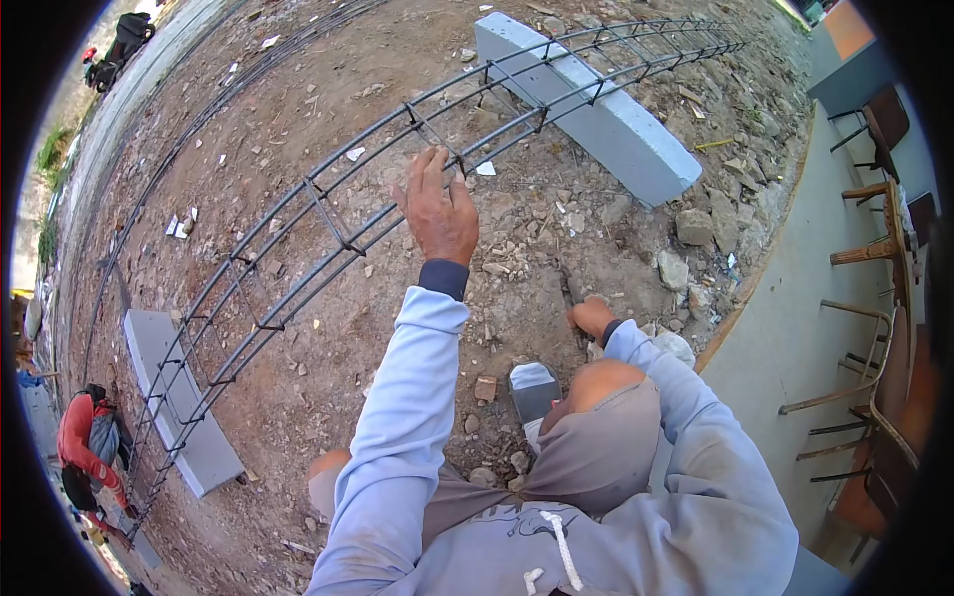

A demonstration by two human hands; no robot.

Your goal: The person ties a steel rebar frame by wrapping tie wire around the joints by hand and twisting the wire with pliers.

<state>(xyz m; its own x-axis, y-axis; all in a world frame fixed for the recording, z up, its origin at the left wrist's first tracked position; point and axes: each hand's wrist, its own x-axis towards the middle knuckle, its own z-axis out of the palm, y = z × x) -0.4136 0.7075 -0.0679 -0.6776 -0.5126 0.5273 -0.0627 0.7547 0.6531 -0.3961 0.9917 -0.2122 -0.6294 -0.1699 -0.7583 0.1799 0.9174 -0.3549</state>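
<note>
1. Your left hand is at a stirrup of the rebar cage, fingers fairly straight; you may be pinching it, but I cannot tell.
2. Your right hand is closed around a dark tool, low and to the right of that left hand, apart from the cage.
3. The cage runs both ways from your left hand, across one grey block to its right and another to its lower left.
4. Done, by the look of it: long bars joined, stirrups spaced along them.
5. Left, probably: securing joints, perhaps the one beside your left fingers; individual ties are too small to check.
</note>
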